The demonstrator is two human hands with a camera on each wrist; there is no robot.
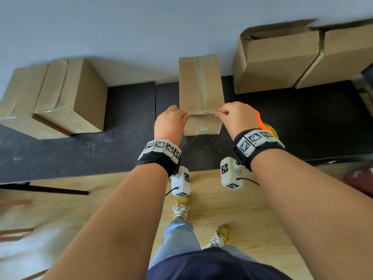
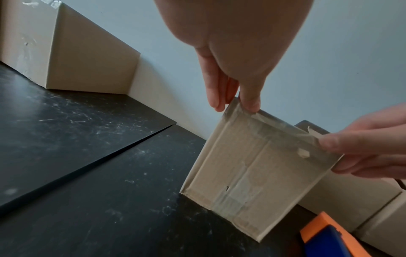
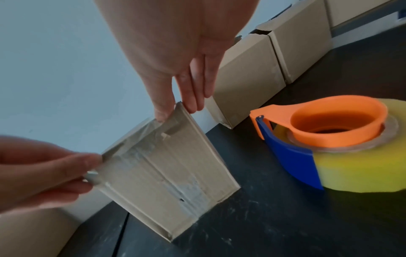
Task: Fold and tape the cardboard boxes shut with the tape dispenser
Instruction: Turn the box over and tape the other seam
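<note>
We wear black wristbands (image 1: 159,158) behind each bare hand, topped with white blocks printed in black square codes. A white camera box (image 1: 230,174) with a black cable hangs under each wrist. Navy shirt, blue jeans, tan white-laced shoes.

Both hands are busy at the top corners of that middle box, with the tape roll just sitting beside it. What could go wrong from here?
1. Both the left hand and right hand pinch the tape strip along the middle box edge; uneven pressing might wrinkle it.
2. The tape dispenser lies right by the right wrist, so an elbow shift could knock it.
3. The box stands near the table front edge; a tug could slide it off.
</note>
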